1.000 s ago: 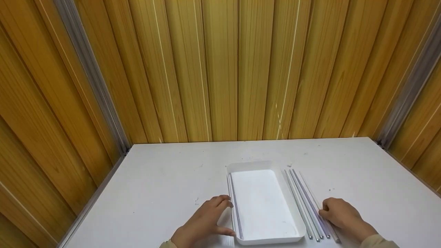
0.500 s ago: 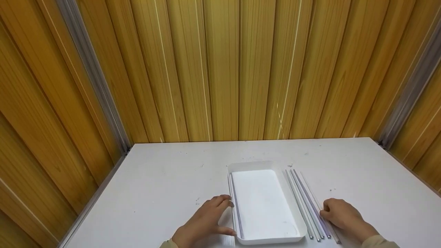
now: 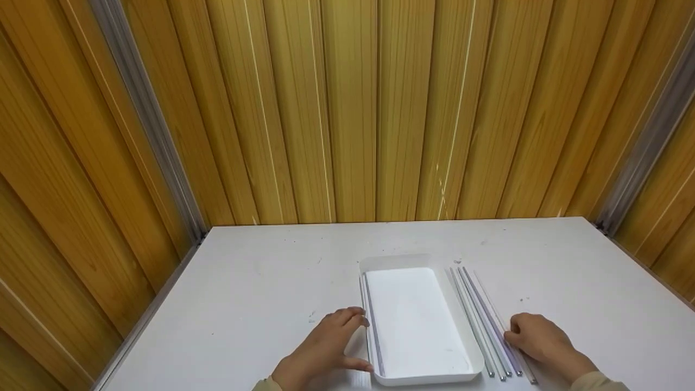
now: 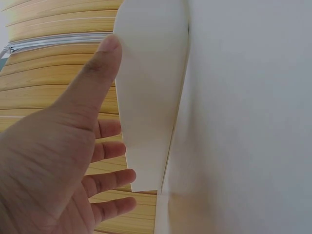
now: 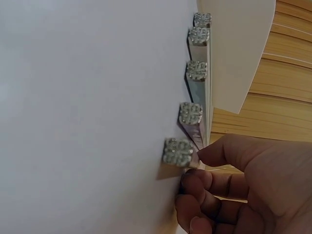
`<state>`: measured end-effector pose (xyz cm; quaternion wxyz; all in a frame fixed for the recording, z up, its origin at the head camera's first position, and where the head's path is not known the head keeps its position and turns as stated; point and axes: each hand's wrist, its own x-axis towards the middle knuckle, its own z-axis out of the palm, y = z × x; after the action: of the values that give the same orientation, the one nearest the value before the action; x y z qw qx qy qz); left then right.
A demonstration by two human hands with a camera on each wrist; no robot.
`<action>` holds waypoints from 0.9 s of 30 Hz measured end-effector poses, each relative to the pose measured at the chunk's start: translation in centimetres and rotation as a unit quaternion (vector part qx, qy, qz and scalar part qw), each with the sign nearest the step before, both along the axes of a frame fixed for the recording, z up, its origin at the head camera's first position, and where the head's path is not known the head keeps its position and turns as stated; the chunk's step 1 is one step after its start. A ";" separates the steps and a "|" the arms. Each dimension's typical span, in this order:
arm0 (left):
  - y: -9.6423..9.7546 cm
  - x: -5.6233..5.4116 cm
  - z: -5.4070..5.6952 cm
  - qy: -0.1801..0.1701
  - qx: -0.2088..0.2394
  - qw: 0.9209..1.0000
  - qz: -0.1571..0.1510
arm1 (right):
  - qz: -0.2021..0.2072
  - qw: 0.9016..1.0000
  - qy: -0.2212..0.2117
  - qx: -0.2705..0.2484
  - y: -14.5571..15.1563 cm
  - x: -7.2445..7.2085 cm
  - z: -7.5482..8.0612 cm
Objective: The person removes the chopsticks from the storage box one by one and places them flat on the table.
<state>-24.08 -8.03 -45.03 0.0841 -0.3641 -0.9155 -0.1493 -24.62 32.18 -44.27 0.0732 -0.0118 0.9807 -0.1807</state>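
Note:
A white rectangular tray (image 3: 429, 378) stands on the table, with a thin lavender chopstick (image 3: 373, 326) along its left inner side. My left hand (image 3: 328, 345) lies at the tray's left wall, fingers spread; in the left wrist view its thumb and fingertips touch the wall's edge. Right of the tray, several slim chopsticks (image 3: 491, 320) in pale and lavender shades lie side by side. Thumb and fingers of my right hand (image 3: 543, 339) pinch the rightmost, pale chopstick (image 3: 485, 290). Its glittering square end (image 5: 178, 152) shows in the right wrist view, the others' ends beyond it.
The white table (image 3: 260, 304) bears small marks. Wood-patterned panels (image 3: 347, 108) rise behind it and at both sides, with grey metal posts (image 3: 157, 125) in the corners.

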 end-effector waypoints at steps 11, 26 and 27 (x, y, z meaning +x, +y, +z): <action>0.1 -0.2 -0.1 -0.003 -0.002 1.000 0.000 | -0.002 1.000 -0.001 0.011 0.1 -0.2 0.1; 0.4 -0.3 0.0 -0.027 0.001 1.000 0.006 | 0.011 1.000 0.011 0.025 0.2 -0.4 1.1; 0.4 -0.4 0.0 -0.029 0.001 1.000 0.005 | 0.012 0.999 0.013 0.028 0.2 -0.4 1.1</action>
<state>-24.45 -7.66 -45.02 0.0592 -0.3546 -0.9193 -0.1604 -25.05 32.34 -43.12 0.0629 -0.0239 0.9860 -0.1524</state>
